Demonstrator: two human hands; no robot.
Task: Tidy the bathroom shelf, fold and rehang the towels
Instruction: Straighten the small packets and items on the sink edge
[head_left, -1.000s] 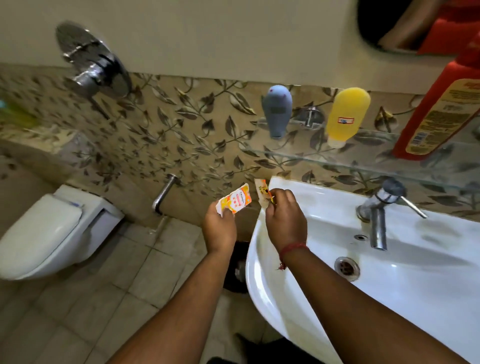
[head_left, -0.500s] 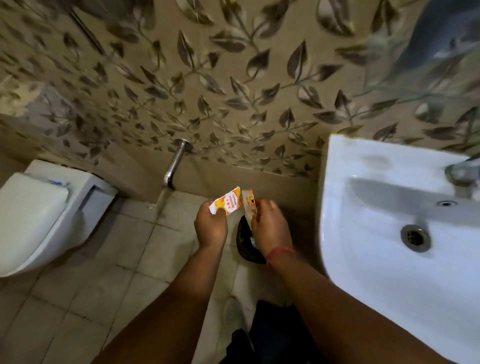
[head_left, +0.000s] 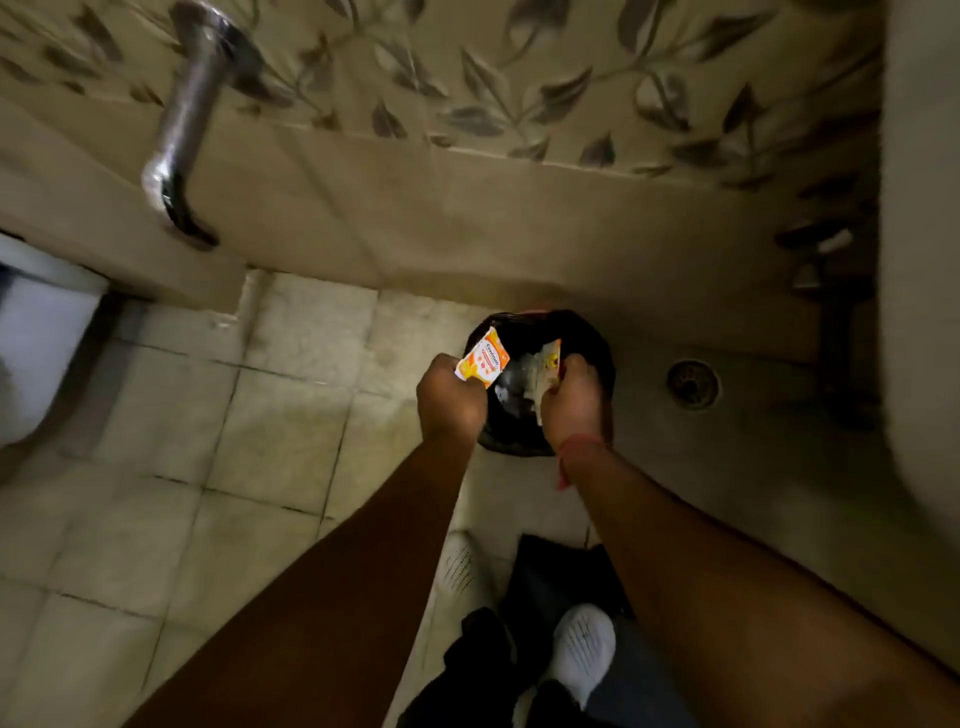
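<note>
We hold both hands over the bin (head_left: 592, 338), which is lined with a black bag. Our left hand (head_left: 451, 400) pinches an orange sachet (head_left: 484, 357); our right hand (head_left: 571, 397) grips a crumpled wrapper (head_left: 540, 366). Bin contents below the hands are too dark to identify.

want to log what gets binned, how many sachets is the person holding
2. An orange and white sachet is pinched in the left hand; a crumpled sachet is gripped in the right hand. Both are held over the black bin. More may lie hidden inside it.
</note>
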